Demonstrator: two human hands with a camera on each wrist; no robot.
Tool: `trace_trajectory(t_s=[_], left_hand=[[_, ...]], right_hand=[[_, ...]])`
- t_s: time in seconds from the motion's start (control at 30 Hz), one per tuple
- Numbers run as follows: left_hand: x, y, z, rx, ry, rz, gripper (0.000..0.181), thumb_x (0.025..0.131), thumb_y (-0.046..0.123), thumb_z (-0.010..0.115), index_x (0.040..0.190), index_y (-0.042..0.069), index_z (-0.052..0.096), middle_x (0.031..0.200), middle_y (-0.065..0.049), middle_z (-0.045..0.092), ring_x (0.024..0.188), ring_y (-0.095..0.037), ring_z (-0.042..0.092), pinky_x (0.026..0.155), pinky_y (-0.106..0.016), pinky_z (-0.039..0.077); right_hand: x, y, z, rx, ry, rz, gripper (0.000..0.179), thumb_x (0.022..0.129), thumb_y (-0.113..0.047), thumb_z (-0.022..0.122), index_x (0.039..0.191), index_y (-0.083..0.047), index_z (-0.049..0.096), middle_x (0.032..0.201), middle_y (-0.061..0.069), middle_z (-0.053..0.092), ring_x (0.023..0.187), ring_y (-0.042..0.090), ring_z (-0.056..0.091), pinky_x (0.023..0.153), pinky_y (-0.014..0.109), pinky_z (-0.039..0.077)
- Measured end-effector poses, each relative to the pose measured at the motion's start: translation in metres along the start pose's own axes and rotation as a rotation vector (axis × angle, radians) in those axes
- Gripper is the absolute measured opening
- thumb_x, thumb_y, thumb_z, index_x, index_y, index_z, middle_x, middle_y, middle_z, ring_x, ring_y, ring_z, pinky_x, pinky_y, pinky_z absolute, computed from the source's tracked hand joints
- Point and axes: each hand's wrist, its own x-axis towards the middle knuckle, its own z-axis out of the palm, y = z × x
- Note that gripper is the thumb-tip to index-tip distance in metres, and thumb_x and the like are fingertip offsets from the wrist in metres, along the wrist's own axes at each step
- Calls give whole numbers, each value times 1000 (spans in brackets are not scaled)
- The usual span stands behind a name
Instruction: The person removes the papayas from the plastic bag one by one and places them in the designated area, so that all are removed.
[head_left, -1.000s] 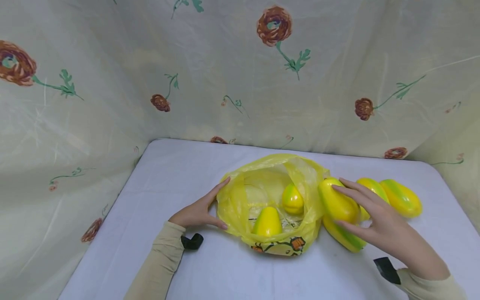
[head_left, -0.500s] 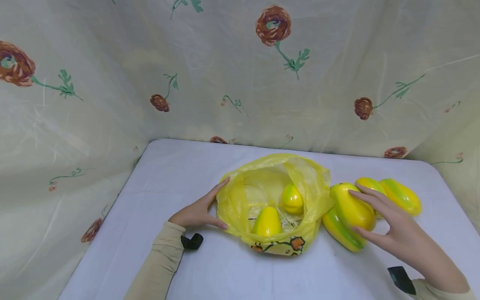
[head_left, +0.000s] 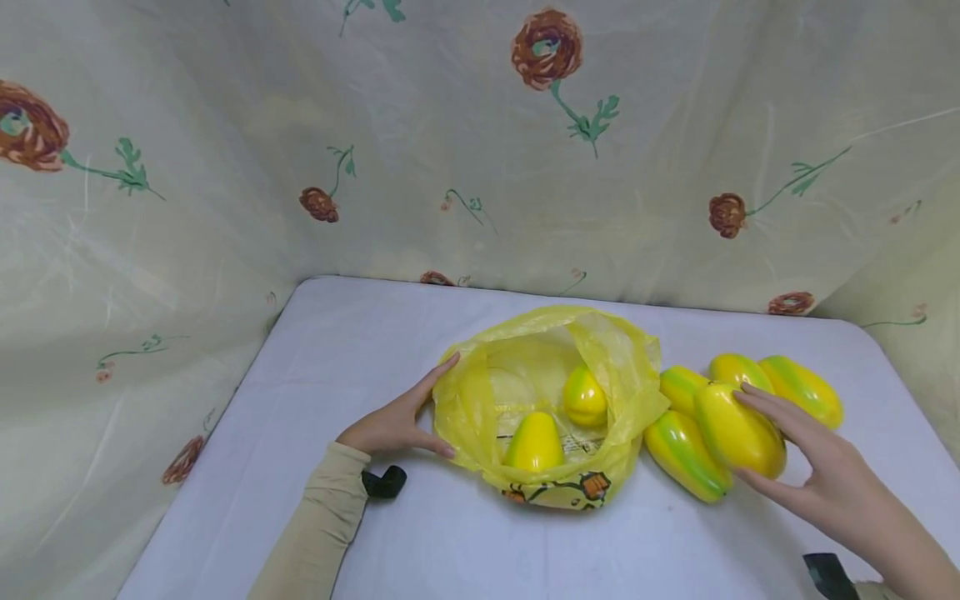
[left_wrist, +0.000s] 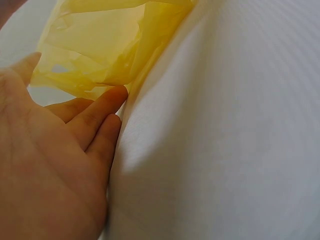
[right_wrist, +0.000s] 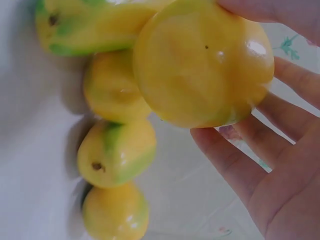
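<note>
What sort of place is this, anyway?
Likely a screened-off tabletop setup, perhaps for filming: floral fabric hangs behind and beside the white-covered table, where a yellow bag sits beside shiny fruit.

The left arm wears a long, light beige sleeve (head_left: pixel 315 521), close-fitting and plain, its cloth creased into small folds toward the wrist, where it ends in a narrow hem. From the inner side of that wrist juts a short black piece (head_left: pixel 384 483), bent and notched along its top. The left hand (head_left: pixel 390 427) is bare, with slender fingers (left_wrist: pixel 100 107) and a lined palm. The right hand (head_left: pixel 817 462) is bare too, as is its wrist, down to a beige cuff (head_left: pixel 874 592) mostly cropped away; beside it sits an angular black block (head_left: pixel 829 575).
</note>
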Motion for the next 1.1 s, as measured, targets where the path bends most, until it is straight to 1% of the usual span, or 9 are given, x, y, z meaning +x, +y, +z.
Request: trace_trajectory(t_s=[0.1, 0.2, 0.3, 0.6, 0.87, 0.9, 1.0, 1.03, 1.1], left_hand=[[0, 1, 0, 1, -2, -1, 126, 59, 46, 91, 147, 59, 3, 162, 18, 1, 152, -18, 3, 122, -56, 11], [-1, 1, -1, 2, -3, -3, 126, 59, 46, 91, 148, 58, 3, 162, 18, 1, 152, -18, 3, 122, -56, 12], [-1, 1, -1, 3, -4, -4, 126, 59, 46, 91, 148, 58, 3, 162, 18, 1, 152, -18, 3, 122, -56, 12], [0, 0, 0, 14, 0, 2, 125, 60, 47, 91, 149, 57, 3, 162, 18, 1, 152, -18, 4, 121, -57, 13], [-1, 0, -1, 13, -1, 11, 125, 60, 46, 91, 149, 57, 3, 163, 17, 1, 152, -18, 4, 121, -57, 13], [-1, 1, -1, 12, -1, 10, 125, 60, 46, 91, 149, 57, 3, 163, 17, 1, 152, -18, 5, 121, -57, 13], [-1, 1, 0, 13, -1, 6, 125, 60, 47, 91, 148, 58, 3, 163, 17, 1, 152, -18, 5, 121, -57, 13], [-1, 1, 0, 13, -1, 4, 124, 60, 47, 91, 148, 59, 3, 163, 17, 1, 152, -18, 5, 121, -57, 13], [-1, 0, 0, 15, -2, 1, 124, 60, 47, 90, 147, 59, 3, 163, 18, 1, 152, -18, 4, 121, -57, 13]], right_hand=[[-4, 6, 0, -2, -13, 33, 96, 68, -24, 89, 149, -25, 38, 146, 16, 47, 119, 40, 48, 89, -6, 31], [-8, 12, 1, 1, -40, 66, 97, 69, -23, 89, 150, -22, 36, 145, 20, 46, 120, 45, 47, 100, 36, 51], [-13, 18, 1, 1, -63, 77, 98, 70, -19, 88, 151, -20, 34, 145, 22, 44, 122, 48, 43, 82, 72, 42], [-27, 33, 9, -4, -75, 75, 94, 70, -13, 86, 150, -22, 37, 149, 19, 43, 139, 33, 33, 88, 70, 38], [-31, 34, 11, 14, -134, 111, 98, 68, -11, 86, 151, -21, 35, 150, 22, 40, 125, 51, 40, 85, 74, 40], [-32, 36, 12, 11, -125, 103, 98, 68, -11, 86, 151, -23, 35, 151, 20, 40, 134, 43, 37, 97, 69, 39], [-36, 38, 13, 20, -109, 90, 98, 68, -11, 87, 150, -27, 36, 152, 16, 40, 148, 4, 18, 103, 67, 35], [-37, 39, 14, 21, -105, 85, 98, 68, -11, 87, 150, -28, 36, 152, 15, 40, 142, -11, 13, 105, 66, 34], [-40, 42, 16, 20, -86, 63, 97, 68, -12, 87, 149, -30, 37, 152, 12, 42, 121, -32, 8, 122, 39, 22]])
